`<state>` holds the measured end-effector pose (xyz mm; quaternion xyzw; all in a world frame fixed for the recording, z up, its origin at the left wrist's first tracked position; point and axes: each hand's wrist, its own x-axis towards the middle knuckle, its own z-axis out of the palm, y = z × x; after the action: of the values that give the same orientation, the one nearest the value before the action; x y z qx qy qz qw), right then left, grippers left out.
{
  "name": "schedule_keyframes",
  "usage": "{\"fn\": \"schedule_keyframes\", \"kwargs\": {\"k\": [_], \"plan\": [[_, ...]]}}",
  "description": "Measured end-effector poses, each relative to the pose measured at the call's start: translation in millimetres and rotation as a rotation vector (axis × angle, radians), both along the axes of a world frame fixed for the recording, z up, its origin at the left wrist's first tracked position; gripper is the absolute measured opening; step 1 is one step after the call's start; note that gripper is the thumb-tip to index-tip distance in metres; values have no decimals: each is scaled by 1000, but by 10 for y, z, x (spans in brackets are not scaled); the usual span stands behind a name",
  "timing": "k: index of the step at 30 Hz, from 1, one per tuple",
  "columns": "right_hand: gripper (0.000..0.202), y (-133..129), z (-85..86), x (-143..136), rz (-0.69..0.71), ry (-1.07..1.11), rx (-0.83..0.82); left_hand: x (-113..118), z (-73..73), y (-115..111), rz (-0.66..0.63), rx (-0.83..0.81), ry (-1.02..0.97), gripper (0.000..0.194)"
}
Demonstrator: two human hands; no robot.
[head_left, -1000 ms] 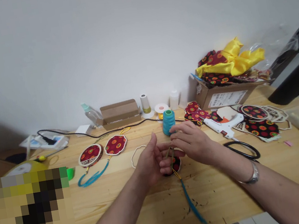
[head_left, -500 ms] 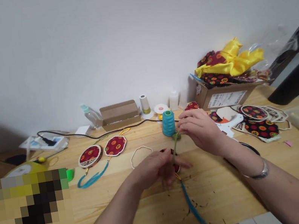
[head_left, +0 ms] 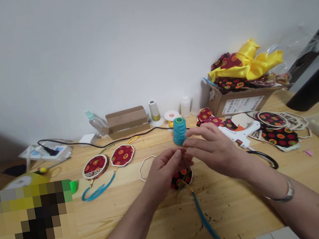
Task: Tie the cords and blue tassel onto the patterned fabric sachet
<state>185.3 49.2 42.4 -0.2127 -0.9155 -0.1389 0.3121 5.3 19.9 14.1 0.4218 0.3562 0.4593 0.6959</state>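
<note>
The black-and-red cloth pendant (head_left: 177,182) lies on the table (head_left: 153,230), partly hidden by the left hand (head_left: 162,172) — nearer to it than to the right hand (head_left: 213,149). Its blue tassel (head_left: 204,218) runs toward the table's near edge, slanting right. Both hands are curled — I can't tell if they pinch anything.

Pale wooden table (head_left: 239,216) against bluish-grey wall (head_left: 106,55)

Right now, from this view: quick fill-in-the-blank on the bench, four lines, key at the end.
1. The bracelet is on the ____ wrist.
2. Of the spool and the tassel near the hands, the ____ stands upright.
3. The shiny cloth atop the box is ____.
4. The glue gun is mainly ____.

Missing: right; spool; yellow; white.
</note>
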Motion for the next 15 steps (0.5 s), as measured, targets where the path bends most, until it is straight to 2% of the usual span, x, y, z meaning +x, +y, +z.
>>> {"fn": "schedule_keyframes", "kwargs": {"k": [6,10,15], "plan": [[17,7,-22,-15,13,-56,28,1,5,-8,-71,-18,131,29],[18,14,-19,-5,-14,-76,31,6,11,11,-32,-20,191,28],[18,17,-24,-6,-2,-87,45,25,-11,25,55,-65,172,24]]}}
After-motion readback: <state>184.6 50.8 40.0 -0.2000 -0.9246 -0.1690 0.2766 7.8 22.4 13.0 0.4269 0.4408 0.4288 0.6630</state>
